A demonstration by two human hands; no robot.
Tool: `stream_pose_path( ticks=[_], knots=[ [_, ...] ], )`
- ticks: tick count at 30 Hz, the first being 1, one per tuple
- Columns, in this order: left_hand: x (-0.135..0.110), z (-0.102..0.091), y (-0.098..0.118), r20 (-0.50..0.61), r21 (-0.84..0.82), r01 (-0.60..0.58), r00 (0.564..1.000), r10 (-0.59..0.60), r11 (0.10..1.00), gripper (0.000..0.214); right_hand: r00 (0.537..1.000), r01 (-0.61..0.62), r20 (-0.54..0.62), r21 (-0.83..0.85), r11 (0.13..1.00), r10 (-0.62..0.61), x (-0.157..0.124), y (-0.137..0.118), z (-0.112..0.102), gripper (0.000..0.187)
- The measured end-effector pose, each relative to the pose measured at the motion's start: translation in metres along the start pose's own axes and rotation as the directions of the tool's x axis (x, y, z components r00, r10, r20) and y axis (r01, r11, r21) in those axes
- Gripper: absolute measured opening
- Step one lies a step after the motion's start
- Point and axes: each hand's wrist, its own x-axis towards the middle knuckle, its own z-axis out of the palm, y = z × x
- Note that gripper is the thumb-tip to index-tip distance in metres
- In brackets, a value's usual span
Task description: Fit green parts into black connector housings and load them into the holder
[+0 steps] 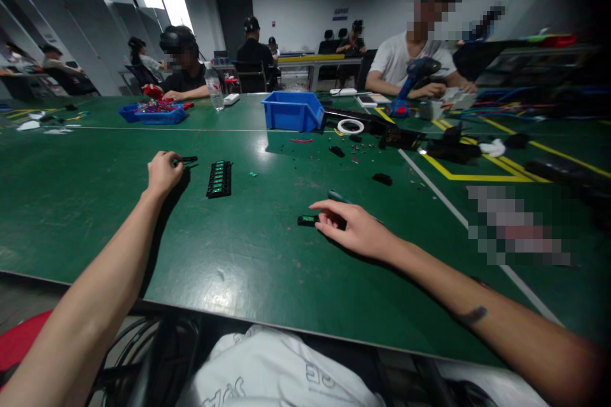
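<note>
The green tabletop stretches under both hands and well past them. A blue open-fronted bin sits far beyond the hands, between them, and a cordless drill stands well beyond the right hand, to its right. The left hand is closed at the fingertips, pinching a slim black strip; the right hand is loosely curled, thumb and forefinger apart. Just right of the left hand lies a black rack with a column of green circuit boards. A dark green tool handle shows just behind the right hand. At that hand's fingertips is a black housing with a green board; whether it is gripped I cannot tell. Smallest, a green chip lies between the hands.
</note>
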Motion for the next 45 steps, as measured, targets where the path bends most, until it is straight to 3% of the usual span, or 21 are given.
stream_pose_path(
  ticks=[6,11,15,18,21,23,28,34,45],
  knots=[
    [-0.003,-0.019,0.033,-0.19,-0.251,-0.109,0.98,0.062,0.962,0.026,1.0,-0.006,0.002,0.012,1.0,0.006,0.0,-0.001,0.0,0.033],
    [-0.027,-0.041,0.101,-0.289,-0.447,-0.242,0.95,0.117,0.861,0.023,1.0,-0.004,0.0,0.011,1.0,0.004,-0.001,-0.001,0.0,0.032],
    [-0.074,-0.048,0.171,-0.194,-0.55,-0.405,0.912,0.36,0.73,0.018,1.0,0.001,-0.01,0.004,1.0,-0.001,0.0,0.0,0.0,0.032],
    [-0.115,-0.051,0.215,-0.06,-0.637,-0.487,0.805,0.591,0.598,0.017,1.0,0.002,-0.022,-0.006,1.0,-0.002,0.0,0.0,0.0,0.032],
    [-0.145,-0.057,0.239,0.019,-0.725,-0.465,0.723,0.69,0.508,0.017,0.999,0.007,-0.041,0.001,1.0,-0.007,0.0,0.0,0.0,0.032],
    [-0.156,-0.061,0.246,0.06,-0.762,-0.432,0.694,0.717,0.482,0.017,0.998,0.017,-0.059,0.013,1.0,-0.016,0.0,-0.001,0.0,0.036],
    [-0.161,-0.062,0.246,0.13,-0.813,-0.342,0.683,0.719,0.471,0.021,0.991,0.069,-0.119,0.005,0.998,-0.068,-0.002,-0.004,0.0,0.046],
    [-0.163,-0.055,0.246,0.192,-0.842,-0.298,0.614,0.766,0.45,0.025,0.971,0.2,-0.122,-0.052,0.978,-0.205,-0.003,-0.004,-0.001,0.027],
    [-0.158,-0.056,0.244,0.12,-0.823,-0.378,0.613,0.781,0.424,0.029,0.971,0.169,-0.154,-0.101,0.981,-0.183,-0.001,-0.003,-0.005,0.022]
  ],
)
